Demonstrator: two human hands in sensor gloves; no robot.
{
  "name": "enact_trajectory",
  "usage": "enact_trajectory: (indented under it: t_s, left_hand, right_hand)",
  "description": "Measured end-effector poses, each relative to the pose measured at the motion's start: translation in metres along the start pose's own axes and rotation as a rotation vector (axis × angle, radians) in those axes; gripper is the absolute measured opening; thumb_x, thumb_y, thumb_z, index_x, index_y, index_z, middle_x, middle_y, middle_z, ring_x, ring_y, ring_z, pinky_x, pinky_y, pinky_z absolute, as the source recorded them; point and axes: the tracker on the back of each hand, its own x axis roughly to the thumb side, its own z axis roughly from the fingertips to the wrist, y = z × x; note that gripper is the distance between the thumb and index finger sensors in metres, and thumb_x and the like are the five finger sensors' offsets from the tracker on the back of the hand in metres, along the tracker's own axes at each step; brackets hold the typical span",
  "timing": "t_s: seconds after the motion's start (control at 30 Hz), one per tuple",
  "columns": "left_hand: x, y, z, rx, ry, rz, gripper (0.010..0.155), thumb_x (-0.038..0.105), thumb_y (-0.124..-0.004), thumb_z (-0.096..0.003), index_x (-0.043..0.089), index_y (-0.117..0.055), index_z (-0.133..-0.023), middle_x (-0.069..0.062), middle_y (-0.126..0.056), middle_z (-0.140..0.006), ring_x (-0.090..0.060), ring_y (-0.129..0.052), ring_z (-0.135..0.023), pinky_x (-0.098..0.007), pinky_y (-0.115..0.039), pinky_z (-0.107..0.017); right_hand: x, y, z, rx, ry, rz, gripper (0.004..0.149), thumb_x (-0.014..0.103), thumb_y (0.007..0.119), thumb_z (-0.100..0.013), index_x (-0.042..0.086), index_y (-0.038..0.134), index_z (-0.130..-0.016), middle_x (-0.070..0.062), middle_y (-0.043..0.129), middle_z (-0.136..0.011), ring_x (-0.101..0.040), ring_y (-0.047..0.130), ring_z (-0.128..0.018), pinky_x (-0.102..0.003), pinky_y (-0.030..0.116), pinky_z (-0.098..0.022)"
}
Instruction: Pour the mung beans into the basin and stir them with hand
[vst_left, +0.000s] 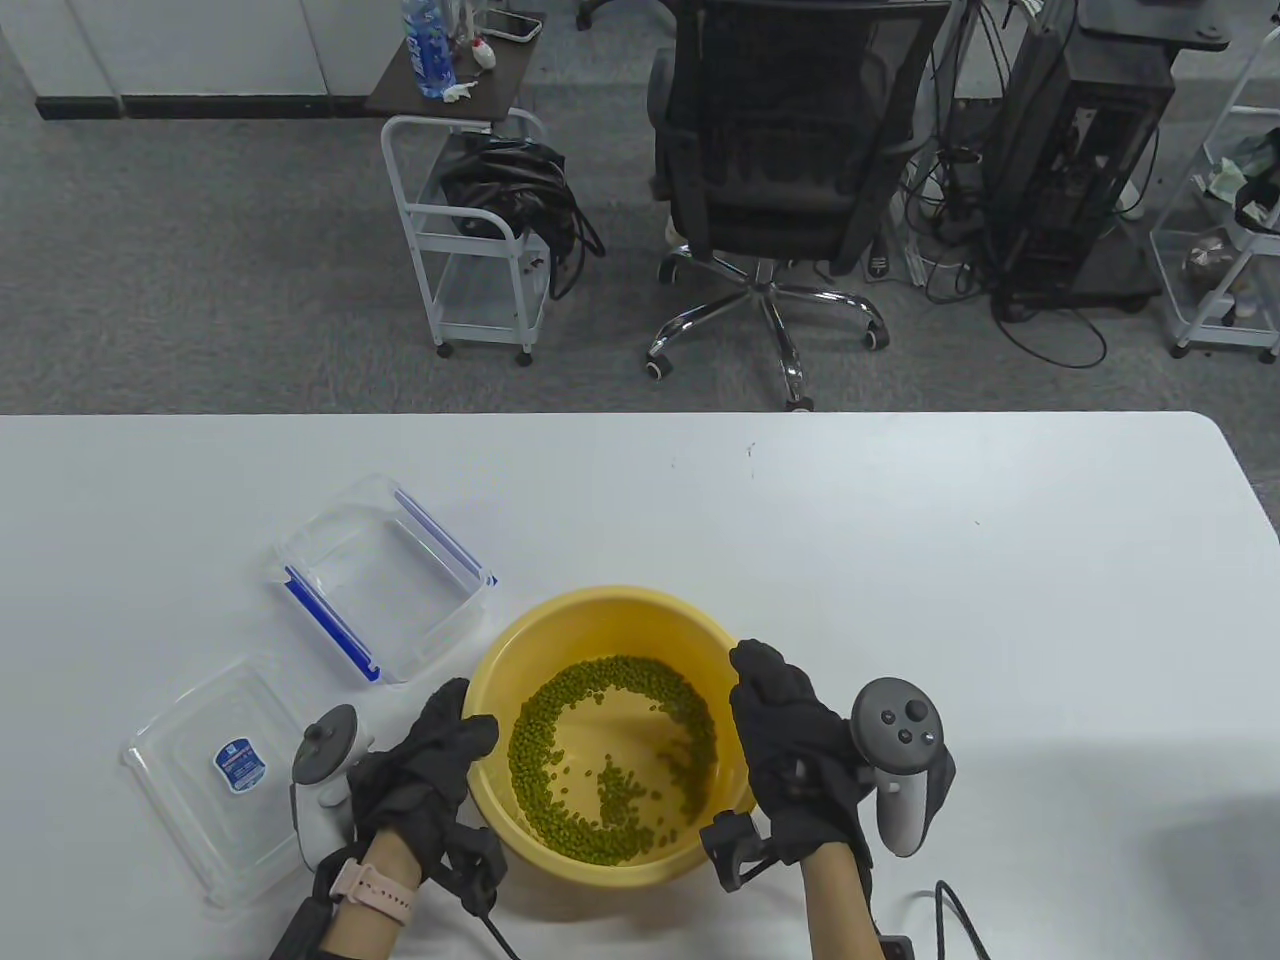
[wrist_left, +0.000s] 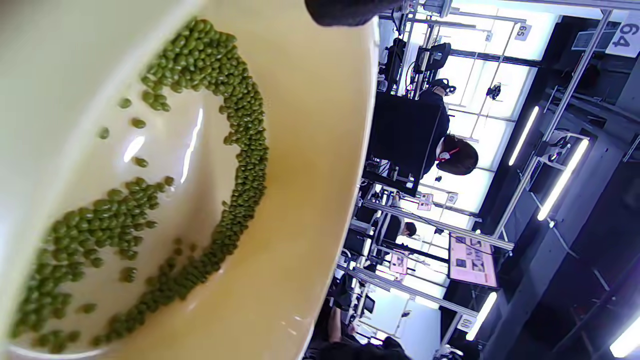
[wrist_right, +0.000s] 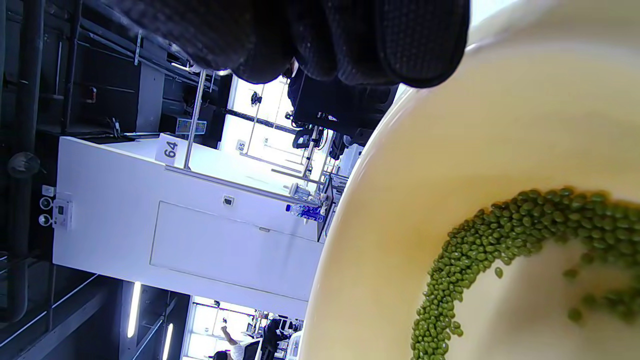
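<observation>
A yellow basin stands near the table's front edge. Green mung beans lie in a ring around its bottom, with a small clump inside the ring. My left hand grips the basin's left rim, fingers curled over the edge. On the opposite rim my right hand holds on, fingers bent over it. The left wrist view shows the beans on the basin's inner wall. In the right wrist view, gloved fingers hang over the rim above the beans.
An empty clear box with blue clips sits left of the basin. Its clear lid lies at the front left. An office chair and a white cart stand on the floor beyond the table.
</observation>
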Motion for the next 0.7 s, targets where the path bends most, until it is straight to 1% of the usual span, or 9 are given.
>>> enact_trajectory:
  t_s: [0.03, 0.13, 0.2, 0.3, 0.37, 0.43, 0.53, 0.63, 0.7]
  left_hand:
    - [0.004, 0.004, 0.003, 0.032, -0.014, 0.002, 0.07, 0.014, -0.065, -0.054, 0.003, -0.022, -0.108, -0.03, -0.022, -0.107, -0.056, -0.026, -0.097, -0.066, -0.035, -0.066]
    - [0.015, 0.017, 0.01, 0.152, -0.066, -0.079, 0.069, 0.014, -0.066, -0.0535, 0.003, -0.027, -0.109, -0.03, -0.024, -0.108, -0.056, -0.028, -0.097, -0.066, -0.036, -0.066]
    - [0.02, 0.021, 0.013, 0.188, -0.12, -0.119, 0.067, 0.014, -0.065, -0.0538, 0.004, -0.029, -0.109, -0.029, -0.026, -0.108, -0.055, -0.029, -0.097, -0.065, -0.037, -0.067]
    - [0.026, 0.022, 0.017, 0.224, -0.245, -0.127, 0.065, 0.015, -0.066, -0.0538, 0.006, -0.035, -0.11, -0.026, -0.03, -0.11, -0.053, -0.032, -0.099, -0.064, -0.039, -0.068]
    - [0.033, 0.021, 0.022, 0.236, -0.391, -0.124, 0.063, 0.013, -0.067, -0.0542, 0.009, -0.038, -0.11, -0.023, -0.032, -0.111, -0.05, -0.033, -0.102, -0.063, -0.039, -0.071]
    - [0.038, 0.019, 0.027, 0.217, -0.556, -0.232, 0.061, 0.013, -0.068, -0.0538, 0.011, -0.043, -0.11, -0.021, -0.038, -0.112, -0.048, -0.038, -0.103, -0.061, -0.041, -0.073]
    - [0.04, 0.016, 0.03, 0.198, -0.636, -0.303, 0.06, 0.014, -0.068, -0.0539, 0.013, -0.045, -0.11, -0.018, -0.039, -0.113, -0.046, -0.039, -0.104, -0.06, -0.042, -0.074]
    - [0.04, 0.014, 0.029, 0.171, -0.689, -0.258, 0.06, 0.013, -0.067, -0.0535, 0.013, -0.046, -0.109, -0.019, -0.04, -0.112, -0.046, -0.039, -0.104, -0.06, -0.042, -0.074]
    - [0.041, 0.013, 0.029, 0.17, -0.691, -0.256, 0.06, 0.012, -0.067, -0.0535, 0.013, -0.046, -0.109, -0.018, -0.04, -0.112, -0.046, -0.039, -0.104, -0.06, -0.042, -0.074]
  right_hand:
    - [0.0, 0.0, -0.001, 0.003, 0.004, -0.004, 0.047, 0.033, 0.07, -0.039, 0.024, 0.059, -0.084, -0.009, 0.053, -0.089, -0.033, 0.062, -0.078, -0.043, 0.066, -0.057]
    - [-0.003, 0.003, -0.002, 0.022, 0.015, -0.018, 0.047, 0.033, 0.069, -0.039, 0.024, 0.058, -0.084, -0.009, 0.052, -0.09, -0.033, 0.062, -0.079, -0.043, 0.065, -0.058]
    - [-0.005, 0.005, -0.003, 0.033, 0.02, -0.025, 0.047, 0.033, 0.069, -0.039, 0.024, 0.058, -0.084, -0.009, 0.052, -0.09, -0.033, 0.062, -0.079, -0.043, 0.065, -0.058]
    - [-0.005, 0.008, 0.0, 0.043, 0.009, -0.034, 0.047, 0.033, 0.069, -0.039, 0.025, 0.058, -0.085, -0.009, 0.051, -0.09, -0.033, 0.061, -0.079, -0.043, 0.065, -0.058]
    - [-0.005, 0.009, 0.002, 0.036, -0.016, -0.035, 0.047, 0.034, 0.069, -0.04, 0.025, 0.058, -0.085, -0.008, 0.051, -0.09, -0.032, 0.061, -0.08, -0.042, 0.065, -0.059]
    - [-0.004, 0.008, 0.004, 0.002, -0.053, -0.044, 0.047, 0.034, 0.069, -0.04, 0.026, 0.057, -0.085, -0.007, 0.051, -0.091, -0.032, 0.061, -0.08, -0.042, 0.065, -0.06]
    - [-0.003, 0.008, 0.007, -0.032, -0.087, -0.051, 0.047, 0.035, 0.069, -0.04, 0.027, 0.058, -0.085, -0.007, 0.052, -0.091, -0.031, 0.062, -0.081, -0.041, 0.066, -0.06]
    - [-0.001, 0.007, 0.01, -0.035, -0.119, -0.045, 0.047, 0.036, 0.068, -0.04, 0.028, 0.057, -0.085, -0.005, 0.052, -0.092, -0.029, 0.062, -0.082, -0.04, 0.066, -0.061]
    - [-0.001, 0.007, 0.011, -0.045, -0.129, -0.042, 0.047, 0.036, 0.068, -0.04, 0.029, 0.057, -0.086, -0.005, 0.052, -0.092, -0.029, 0.063, -0.082, -0.04, 0.067, -0.062]
